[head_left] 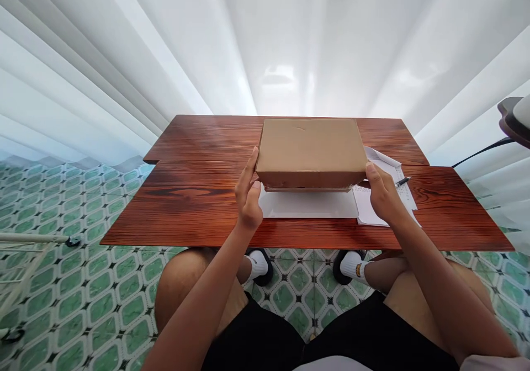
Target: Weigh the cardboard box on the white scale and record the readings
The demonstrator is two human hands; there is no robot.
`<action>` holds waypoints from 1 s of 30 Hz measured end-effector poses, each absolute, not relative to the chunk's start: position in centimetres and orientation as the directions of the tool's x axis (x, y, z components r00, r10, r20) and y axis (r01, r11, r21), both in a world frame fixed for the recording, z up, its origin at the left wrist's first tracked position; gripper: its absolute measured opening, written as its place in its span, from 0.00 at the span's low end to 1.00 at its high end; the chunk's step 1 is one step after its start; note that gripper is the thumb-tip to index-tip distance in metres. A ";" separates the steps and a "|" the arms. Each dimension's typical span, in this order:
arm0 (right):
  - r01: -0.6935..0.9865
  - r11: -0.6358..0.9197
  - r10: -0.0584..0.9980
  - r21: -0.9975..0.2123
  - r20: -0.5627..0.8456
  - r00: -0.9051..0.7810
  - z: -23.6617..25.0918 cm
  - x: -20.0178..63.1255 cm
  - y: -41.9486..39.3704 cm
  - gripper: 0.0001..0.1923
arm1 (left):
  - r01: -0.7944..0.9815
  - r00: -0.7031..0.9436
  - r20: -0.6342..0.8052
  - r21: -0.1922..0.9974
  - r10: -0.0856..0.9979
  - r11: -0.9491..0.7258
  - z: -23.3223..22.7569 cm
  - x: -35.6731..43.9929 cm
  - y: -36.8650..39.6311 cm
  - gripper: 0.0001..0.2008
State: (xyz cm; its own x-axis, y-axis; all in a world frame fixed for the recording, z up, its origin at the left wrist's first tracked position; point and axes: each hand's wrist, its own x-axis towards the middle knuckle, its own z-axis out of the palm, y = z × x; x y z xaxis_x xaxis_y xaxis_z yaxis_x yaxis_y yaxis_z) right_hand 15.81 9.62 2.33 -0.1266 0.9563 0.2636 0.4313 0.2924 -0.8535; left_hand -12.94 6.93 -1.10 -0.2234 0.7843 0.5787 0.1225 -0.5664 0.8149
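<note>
Between my two hands is a closed brown cardboard box (310, 147). My left hand (249, 197) lies along its left side, fingers stretched along the edge and thumb near the front corner. My right hand (383, 191) grips the right front corner, thumb on top and fingers hidden behind or beneath. The box seems to be raised a little, over a white flat sheet (308, 205) whose back part it hides. Near my right hand lie sheets of paper with writing (364, 208) and a pen (402, 181).
The dark red wooden table (186, 194) has stepped left and right edges. White curtains (314, 45) hang behind it. A white-and-dark object (517, 117) juts in at the right. At the left, a wheeled metal frame (33, 239) stands on the green tiled floor (95, 288).
</note>
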 end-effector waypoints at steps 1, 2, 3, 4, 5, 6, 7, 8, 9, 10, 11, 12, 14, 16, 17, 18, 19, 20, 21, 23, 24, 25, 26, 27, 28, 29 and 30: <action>0.435 0.288 0.958 -0.853 0.262 -0.119 2.4 15.9 9.6 0.30 | 0.126 -0.218 0.573 0.819 0.790 -0.559 -1.2 -12.9 6.9 0.27; 0.436 0.281 0.959 -0.855 0.260 -0.109 2.5 15.9 9.5 0.30 | 0.131 -0.211 0.572 0.820 0.792 -0.557 -1.3 -12.9 6.9 0.26; 0.438 0.276 0.961 -0.856 0.258 -0.100 2.5 16.0 9.5 0.30 | 0.135 -0.202 0.575 0.818 0.792 -0.559 -1.4 -12.9 6.9 0.26; 0.441 0.271 0.962 -0.855 0.256 -0.094 2.4 16.1 9.5 0.30 | 0.137 -0.195 0.579 0.815 0.792 -0.563 -1.4 -12.8 6.9 0.26; 0.448 0.269 0.962 -0.853 0.256 -0.091 2.4 16.2 9.5 0.30 | 0.137 -0.188 0.585 0.811 0.789 -0.568 -1.5 -12.8 6.9 0.26; 0.457 0.270 0.962 -0.847 0.257 -0.092 2.4 16.3 9.5 0.29 | 0.136 -0.184 0.589 0.808 0.787 -0.573 -1.5 -12.8 6.9 0.25; 0.468 0.272 0.961 -0.841 0.259 -0.094 2.3 16.4 9.5 0.29 | 0.132 -0.180 0.589 0.808 0.788 -0.574 -1.6 -12.7 6.9 0.25; 0.477 0.274 0.961 -0.835 0.262 -0.093 2.3 16.5 9.5 0.28 | 0.127 -0.178 0.587 0.810 0.790 -0.573 -1.6 -12.7 6.9 0.25; 0.484 0.274 0.960 -0.831 0.265 -0.088 2.3 16.5 9.5 0.27 | 0.120 -0.175 0.582 0.813 0.794 -0.570 -1.7 -12.6 6.9 0.25; 0.487 0.270 0.961 -0.830 0.265 -0.081 2.3 16.6 9.5 0.27 | 0.111 -0.172 0.578 0.816 0.798 -0.567 -1.7 -12.6 6.9 0.25; 0.488 0.264 0.962 -0.832 0.263 -0.073 2.3 16.6 9.5 0.27 | 0.105 -0.169 0.572 0.820 0.802 -0.563 -1.8 -12.6 6.9 0.25; 0.489 0.259 0.963 -0.833 0.260 -0.066 2.3 16.7 9.5 0.26 | 0.101 -0.167 0.568 0.823 0.806 -0.559 -1.8 -12.6 6.9 0.25; 0.486 0.250 0.965 -0.837 0.253 -0.061 2.3 16.7 9.5 0.26 | 0.102 -0.167 0.564 0.825 0.808 -0.555 -1.9 -12.5 6.9 0.25; 0.480 0.249 0.966 -0.841 0.248 -0.066 2.3 16.7 9.5 0.26 | 0.105 -0.169 0.564 0.826 0.809 -0.554 -2.0 -12.5 6.9 0.25; 0.478 0.249 0.967 -0.842 0.248 -0.067 2.2 16.7 9.5 0.26 | 0.104 -0.170 0.564 0.826 0.808 -0.554 -2.0 -12.5 6.9 0.25; 0.475 0.249 0.967 -0.844 0.247 -0.068 2.2 16.7 9.5 0.26 | 0.104 -0.172 0.563 0.826 0.808 -0.554 -2.0 -12.5 6.9 0.25; 0.473 0.248 0.967 -0.845 0.246 -0.068 2.2 16.7 9.5 0.26 | 0.107 -0.173 0.563 0.827 0.808 -0.552 -2.0 -12.5 6.9 0.25; 0.473 0.247 0.967 -0.845 0.245 -0.067 2.1 16.7 9.5 0.25 | 0.114 -0.174 0.563 0.827 0.808 -0.551 -2.1 -12.5 6.9 0.25; 0.475 0.247 0.967 -0.845 0.246 -0.065 2.1 16.7 9.5 0.25 | 0.123 -0.174 0.563 0.827 0.808 -0.549 -2.1 -12.5 6.9 0.25; 0.484 0.244 0.967 -0.840 0.245 -0.063 1.9 16.7 9.6 0.25 | 0.137 -0.172 0.560 0.828 0.810 -0.544 -2.1 -12.5 6.8 0.25; 0.488 0.242 0.968 -0.838 0.244 -0.061 1.9 16.7 9.6 0.25 | 0.137 -0.175 0.556 0.831 0.813 -0.539 -2.1 -12.5 6.8 0.25; 0.492 0.238 0.969 -0.838 0.239 -0.062 1.9 16.7 9.6 0.25 | 0.133 -0.179 0.552 0.834 0.814 -0.536 -2.1 -12.5 6.7 0.25; 0.495 0.233 0.971 -0.837 0.232 -0.063 1.9 16.7 9.6 0.25 | 0.126 -0.183 0.549 0.836 0.816 -0.534 -2.1 -12.5 6.7 0.25; 0.498 0.228 0.972 -0.836 0.225 -0.067 1.9 16.7 9.6 0.25 | 0.121 -0.188 0.547 0.837 0.816 -0.534 -2.0 -12.5 6.7 0.25; 0.504 0.225 0.973 -0.834 0.220 -0.071 1.9 16.7 9.6 0.25 | 0.119 -0.192 0.548 0.836 0.814 -0.535 -2.0 -12.4 6.6 0.25; 0.511 0.223 0.974 -0.830 0.216 -0.075 1.9 16.7 9.6 0.24 | 0.118 -0.195 0.550 0.835 0.812 -0.537 -2.0 -12.4 6.6 0.25; 0.519 0.222 0.974 -0.826 0.213 -0.078 1.9 16.7 9.6 0.24 | 0.117 -0.196 0.551 0.834 0.811 -0.538 -1.9 -12.4 6.5 0.24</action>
State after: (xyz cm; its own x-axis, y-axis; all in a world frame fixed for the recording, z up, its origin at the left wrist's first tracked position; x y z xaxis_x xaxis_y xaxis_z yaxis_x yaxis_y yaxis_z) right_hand 16.74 9.63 1.92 -0.0779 0.9739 0.2131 0.5186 0.2222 -0.8256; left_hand -12.40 6.54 -1.91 -0.1963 0.8111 0.5509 0.1171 -0.5384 0.8345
